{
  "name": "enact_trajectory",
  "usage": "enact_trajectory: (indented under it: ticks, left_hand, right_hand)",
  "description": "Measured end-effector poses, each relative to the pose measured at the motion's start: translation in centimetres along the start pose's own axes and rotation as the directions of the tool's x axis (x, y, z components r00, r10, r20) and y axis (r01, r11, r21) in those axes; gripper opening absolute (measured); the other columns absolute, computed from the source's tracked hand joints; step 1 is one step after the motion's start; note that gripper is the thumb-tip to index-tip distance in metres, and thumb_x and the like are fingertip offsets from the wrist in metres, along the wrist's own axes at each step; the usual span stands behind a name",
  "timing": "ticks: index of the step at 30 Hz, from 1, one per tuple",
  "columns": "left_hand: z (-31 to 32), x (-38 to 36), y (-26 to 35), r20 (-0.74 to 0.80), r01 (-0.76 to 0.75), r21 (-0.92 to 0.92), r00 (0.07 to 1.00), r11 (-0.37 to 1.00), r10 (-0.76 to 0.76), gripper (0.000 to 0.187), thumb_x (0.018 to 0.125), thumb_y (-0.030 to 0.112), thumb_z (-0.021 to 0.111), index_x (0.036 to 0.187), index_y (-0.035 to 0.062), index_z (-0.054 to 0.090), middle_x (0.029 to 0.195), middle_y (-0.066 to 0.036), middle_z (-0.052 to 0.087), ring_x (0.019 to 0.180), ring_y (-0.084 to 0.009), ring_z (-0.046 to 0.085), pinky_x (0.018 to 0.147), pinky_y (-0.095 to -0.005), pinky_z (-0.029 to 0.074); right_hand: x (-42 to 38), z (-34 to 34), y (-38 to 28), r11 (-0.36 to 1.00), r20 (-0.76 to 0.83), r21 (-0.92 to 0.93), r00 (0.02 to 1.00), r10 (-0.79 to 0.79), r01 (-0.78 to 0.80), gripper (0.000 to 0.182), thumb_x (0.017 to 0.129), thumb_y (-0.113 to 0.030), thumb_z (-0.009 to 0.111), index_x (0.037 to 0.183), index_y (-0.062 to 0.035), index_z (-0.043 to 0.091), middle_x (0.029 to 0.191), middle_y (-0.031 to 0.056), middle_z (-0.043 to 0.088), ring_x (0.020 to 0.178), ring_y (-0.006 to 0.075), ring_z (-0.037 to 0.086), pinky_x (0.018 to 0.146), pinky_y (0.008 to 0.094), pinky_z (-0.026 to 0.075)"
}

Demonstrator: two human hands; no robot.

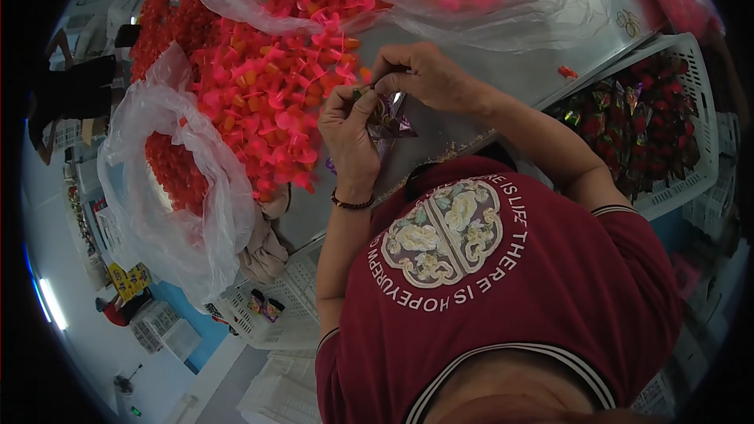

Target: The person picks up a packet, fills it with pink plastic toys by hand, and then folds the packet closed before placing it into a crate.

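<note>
My left hand (351,127) and my right hand (424,77) meet over the metal table, fingertips pinched close together. Between them is a small shiny packet (397,124), purple and partly clear. Its upper end is covered by my fingers, where a bit of dark green shows. Just left of my hands spreads a large heap of pink and orange plastic pieces (267,94), small and petal-like.
Clear plastic bags (224,220) with more pieces stand at the left. On the right, a white crate (711,122) holds many dark red wrapped items. Rubber bands (628,22) and one loose red piece (567,72) lie on the table (495,59). Another person (82,90) is far left.
</note>
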State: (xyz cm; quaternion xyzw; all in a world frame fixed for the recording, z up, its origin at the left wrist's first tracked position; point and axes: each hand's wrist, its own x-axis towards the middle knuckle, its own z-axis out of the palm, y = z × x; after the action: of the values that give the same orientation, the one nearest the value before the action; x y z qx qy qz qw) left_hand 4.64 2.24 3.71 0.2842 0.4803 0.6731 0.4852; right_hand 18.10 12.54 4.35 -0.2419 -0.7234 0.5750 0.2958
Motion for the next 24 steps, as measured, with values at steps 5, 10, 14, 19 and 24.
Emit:
enact_trajectory:
  ticks: [5, 10, 14, 19, 24]
  left_hand:
    - [0.3, 0.5, 2.3, -0.165, -0.073, -0.012, 0.984, 0.997, 0.070, 0.016, 0.097, 0.015, 0.050, 0.099, 0.0011, 0.059, 0.092, -0.005, 0.061, 0.086, -0.0116, 0.057, 0.080, -0.0271, 0.046]
    - [-2.3, 0.1, 0.4, -0.159, -0.049, 0.009, 0.986, 0.999, 0.050, 0.015, 0.096, 0.010, 0.048, 0.103, -0.0001, 0.058, 0.097, -0.006, 0.061, 0.089, -0.0137, 0.057, 0.083, -0.0295, 0.047]
    - [-2.5, 0.6, -0.3, -0.151, -0.076, 0.106, 0.984, 0.991, 0.092, 0.012, 0.093, 0.005, 0.052, 0.100, -0.0014, 0.059, 0.093, -0.006, 0.062, 0.085, -0.0132, 0.057, 0.081, -0.0273, 0.047]
    - [-2.4, -0.2, -0.2, -0.142, -0.076, 0.273, 0.983, 0.959, 0.119, 0.010, 0.092, 0.002, 0.051, 0.098, -0.0021, 0.059, 0.090, -0.007, 0.061, 0.083, -0.0130, 0.058, 0.079, -0.0270, 0.048]
    - [-4.5, -1.2, -1.4, -0.025, -0.103, 0.444, 0.991, 0.890, 0.128, 0.010, 0.093, 0.002, 0.049, 0.095, -0.0035, 0.058, 0.090, -0.007, 0.061, 0.081, -0.0125, 0.058, 0.075, -0.0255, 0.048]
  right_hand:
    - [-0.3, -3.8, -8.5, 0.962, 0.092, -0.164, 0.975, -0.204, 0.217, 0.005, 0.083, -0.002, 0.060, 0.088, 0.0008, 0.060, 0.076, 0.0058, 0.060, 0.067, 0.0137, 0.058, 0.061, 0.0280, 0.047]
    - [1.2, -8.1, -6.8, 0.688, 0.266, -0.482, 0.839, -0.475, 0.543, 0.010, 0.087, -0.010, 0.057, 0.083, -0.0017, 0.055, 0.075, 0.0059, 0.056, 0.069, 0.0155, 0.056, 0.064, 0.0320, 0.047]
    - [1.3, -9.2, -6.2, 0.745, 0.025, -0.597, 0.935, -0.353, 0.297, 0.007, 0.087, -0.006, 0.057, 0.092, -0.0006, 0.058, 0.081, 0.0076, 0.059, 0.071, 0.0171, 0.056, 0.068, 0.0323, 0.046]
    - [-2.8, -12.3, -3.2, 0.845, -0.243, -0.524, 0.970, -0.028, -0.107, 0.008, 0.090, -0.007, 0.056, 0.092, -0.0002, 0.057, 0.075, 0.0074, 0.060, 0.069, 0.0151, 0.058, 0.065, 0.0308, 0.047]
    - [-13.8, -19.5, -3.7, 0.847, -0.691, -0.371, 0.723, 0.022, -0.381, 0.015, 0.090, -0.013, 0.057, 0.091, 0.0011, 0.061, 0.074, 0.0071, 0.062, 0.064, 0.0109, 0.059, 0.062, 0.0270, 0.049]
